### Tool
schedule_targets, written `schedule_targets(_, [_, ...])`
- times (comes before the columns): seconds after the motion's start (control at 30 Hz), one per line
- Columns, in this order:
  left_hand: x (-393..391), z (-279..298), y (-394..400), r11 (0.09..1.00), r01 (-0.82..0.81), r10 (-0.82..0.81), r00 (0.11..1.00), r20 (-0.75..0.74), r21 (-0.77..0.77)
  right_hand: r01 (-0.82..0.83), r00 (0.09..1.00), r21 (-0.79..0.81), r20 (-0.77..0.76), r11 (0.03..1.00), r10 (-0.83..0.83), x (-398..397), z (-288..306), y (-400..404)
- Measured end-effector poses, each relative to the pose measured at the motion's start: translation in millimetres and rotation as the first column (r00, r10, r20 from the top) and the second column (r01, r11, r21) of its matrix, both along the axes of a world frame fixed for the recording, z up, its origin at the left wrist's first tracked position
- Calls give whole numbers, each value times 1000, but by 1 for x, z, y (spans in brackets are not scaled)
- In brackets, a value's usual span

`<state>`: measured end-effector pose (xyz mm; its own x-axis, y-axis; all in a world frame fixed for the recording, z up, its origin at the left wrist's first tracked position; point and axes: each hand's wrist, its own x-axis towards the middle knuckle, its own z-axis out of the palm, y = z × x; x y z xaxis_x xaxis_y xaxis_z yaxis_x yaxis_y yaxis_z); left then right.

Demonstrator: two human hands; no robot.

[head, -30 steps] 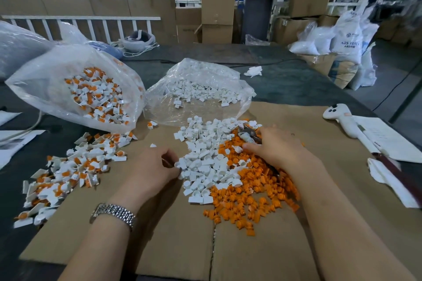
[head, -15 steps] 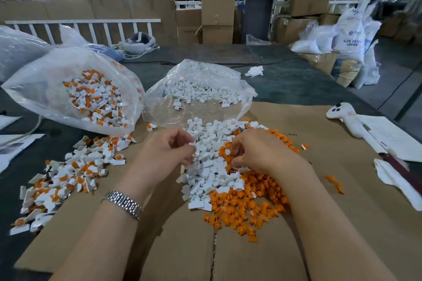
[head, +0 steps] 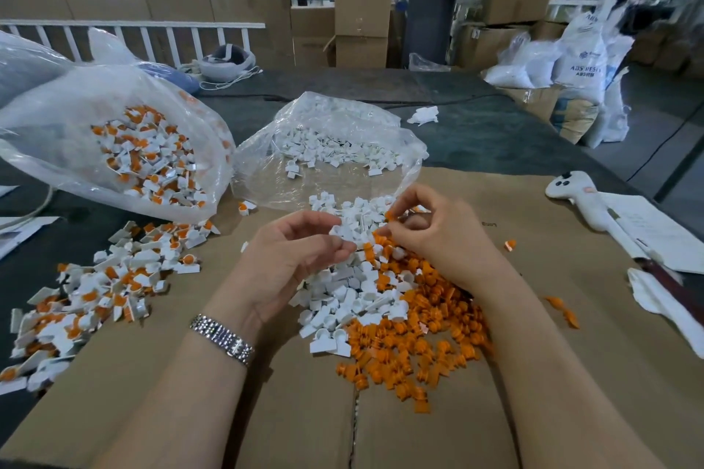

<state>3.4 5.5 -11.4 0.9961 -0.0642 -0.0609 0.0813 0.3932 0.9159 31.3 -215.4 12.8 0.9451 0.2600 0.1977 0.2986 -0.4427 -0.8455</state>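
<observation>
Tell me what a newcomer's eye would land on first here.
Dead centre, the left hand pinches a white piece and the right hand an orange piece. Beneath them a bright orange heap lies against a white heap on the cardboard. At left, joined white-and-orange parts spill below a clear bag of the same.

Pretty sure I'm watching a factory or warehouse floor here: cardboard boxes [head: 362, 8] stacked everywhere, sacks [head: 581, 61] printed ABS resin, a big steel column [head: 430, 0], and bulk bags [head: 57, 126] of tiny plastic parts [head: 354, 301] dumped across the table [head: 495, 133].
</observation>
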Motion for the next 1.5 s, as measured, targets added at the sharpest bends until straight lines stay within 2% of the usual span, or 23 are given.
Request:
schedule_targets(0.17, [-3, -4, -2, 999, 37, -37, 999, 3, 7, -7, 997, 154, 74, 988, -5, 1, 0, 5])
schedule_targets(0.4, [-5, 1, -5, 997, 74, -74, 997, -11, -29, -123, 988, 357, -42, 926, 148, -3, -3, 13])
schedule_targets(0.67, [-9, 3, -10, 991, 127, -125, 992, 35, -44, -135, 988, 233, 102, 963, 114, -8, -1, 18])
schedule_targets(0.83, [-10, 3, -10, 993, 116, -113, 992, 60, -35, -79, 981, 112, 184, 991, 57, -13, -3, 26])
schedule_targets(0.93, [-10, 2, -9, 994, 110, -112, 989, 98, 26, -46, 974, 85, 227, 995, 26, -14, -3, 27])
schedule_targets(1.07, [-10, 0, -10, 971, -29, -12, 985, 170, 237, -35, 973, 41, 229, 999, 24, -14, -4, 27])
schedule_targets(1.17, [-12, -2, -12, 947, -116, 44, 971, 235, 299, -9, 978, 39, 208, 999, 1, -14, -6, 30])
schedule_targets(1.37, [-15, 0, -16, 969, -143, 91, 964, 250, 202, -41, 996, 203, 86, 978, 24, -15, -5, 32])
schedule_targets(1.5, [-16, 2, -14, 977, -153, 118, 968, 222, 150, -111, 989, 164, 118, 980, 92, -16, -2, 27])
